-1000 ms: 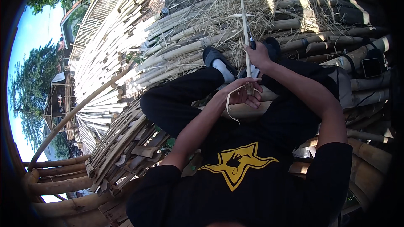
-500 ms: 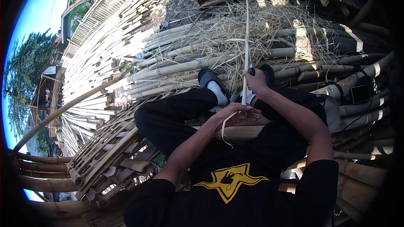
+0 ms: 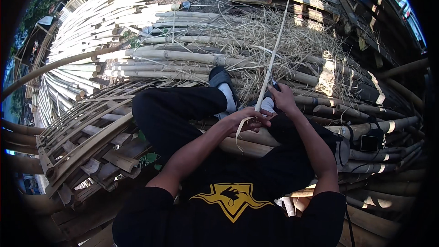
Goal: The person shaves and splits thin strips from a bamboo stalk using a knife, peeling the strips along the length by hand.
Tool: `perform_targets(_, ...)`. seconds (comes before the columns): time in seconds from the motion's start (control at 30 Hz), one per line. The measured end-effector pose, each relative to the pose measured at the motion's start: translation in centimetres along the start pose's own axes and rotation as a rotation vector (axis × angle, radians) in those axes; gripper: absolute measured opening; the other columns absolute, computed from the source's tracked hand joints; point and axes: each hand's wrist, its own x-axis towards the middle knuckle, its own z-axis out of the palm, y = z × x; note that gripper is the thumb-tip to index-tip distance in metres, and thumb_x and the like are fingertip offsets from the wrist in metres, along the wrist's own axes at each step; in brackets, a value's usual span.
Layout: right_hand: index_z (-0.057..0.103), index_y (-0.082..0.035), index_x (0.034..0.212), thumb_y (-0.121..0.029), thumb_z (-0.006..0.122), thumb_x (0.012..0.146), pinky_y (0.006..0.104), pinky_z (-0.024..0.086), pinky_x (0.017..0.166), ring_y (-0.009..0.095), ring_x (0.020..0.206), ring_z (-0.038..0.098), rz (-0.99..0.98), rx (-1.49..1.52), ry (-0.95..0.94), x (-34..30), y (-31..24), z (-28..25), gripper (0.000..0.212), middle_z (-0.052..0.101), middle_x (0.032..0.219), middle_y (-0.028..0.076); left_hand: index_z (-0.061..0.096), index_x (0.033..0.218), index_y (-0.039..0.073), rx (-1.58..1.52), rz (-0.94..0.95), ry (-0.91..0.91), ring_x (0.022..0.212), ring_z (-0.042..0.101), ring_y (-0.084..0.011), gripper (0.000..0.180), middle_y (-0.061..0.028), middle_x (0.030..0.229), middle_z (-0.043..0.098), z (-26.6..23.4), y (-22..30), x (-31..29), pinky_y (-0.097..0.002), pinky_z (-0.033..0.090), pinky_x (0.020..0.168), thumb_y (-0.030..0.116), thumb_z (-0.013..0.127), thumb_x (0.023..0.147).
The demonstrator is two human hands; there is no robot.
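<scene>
The pale strip (image 3: 273, 56) is directed from mid-frame toward upper right, its lower end held by the half-curled left hand (image 3: 254, 118); above, an apparent knife (image 3: 275, 84) is gripped by the right hand (image 3: 284, 97).

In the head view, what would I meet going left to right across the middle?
Stack of split bamboo → bent left knee → left hand → right hand → small dark-screened device.

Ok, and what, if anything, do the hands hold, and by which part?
The left hand holds the strip near its lower end; the right hand holds what looks like a knife by its dark handle.
</scene>
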Motion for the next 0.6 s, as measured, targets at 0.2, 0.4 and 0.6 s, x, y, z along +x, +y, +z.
perform_targets(0.2, 0.056, 0.004, 0.07, -0.04, 0.054, 0.087, 0.0372, 0.041, 0.054, 0.022, 0.052, 0.052, -0.059, -0.108, -0.092, -0.6, -1.8, -1.4, 0.047, 0.054, 0.055, 0.014, 0.06, 0.102, -0.004, 0.104, -0.06, 0.256, 0.05, 0.048, -0.0076, 0.026, -0.0062, 0.074, 0.061, -2.0, -0.8, 1.8, -0.0212, 0.037, 0.047, 0.013, 0.059, 0.082)
perform_targets(0.4, 0.061, 0.004, 0.073, -0.043, 0.057, 0.083, 0.0414, 0.042, 0.06, 0.037, 0.061, 0.056, -0.091, -0.348, -0.152, -1.1, -2.6, -1.9, 0.048, 0.056, 0.063, 0.023, 0.059, 0.097, -0.005, 0.18, 0.019, 0.19, 0.056, 0.056, -0.0116, 0.02, -0.01, 0.08, 0.062, -2.0, -1.4, 2.4, -0.0232, 0.044, 0.053, 0.007, 0.057, 0.082)
perform_targets(0.6, 0.065, -0.001, 0.072, -0.038, 0.06, 0.081, 0.0386, 0.046, 0.061, 0.031, 0.061, 0.061, 0.027, -0.368, -0.262, -1.2, -2.4, -1.8, 0.039, 0.059, 0.058, 0.016, 0.041, 0.117, -0.003, 0.023, 0.023, 0.072, 0.075, 0.067, -0.0267, 0.037, -0.0229, 0.102, 0.061, -1.2, -0.4, 1.4, -0.0362, 0.056, 0.076, 0.002, 0.049, 0.081)
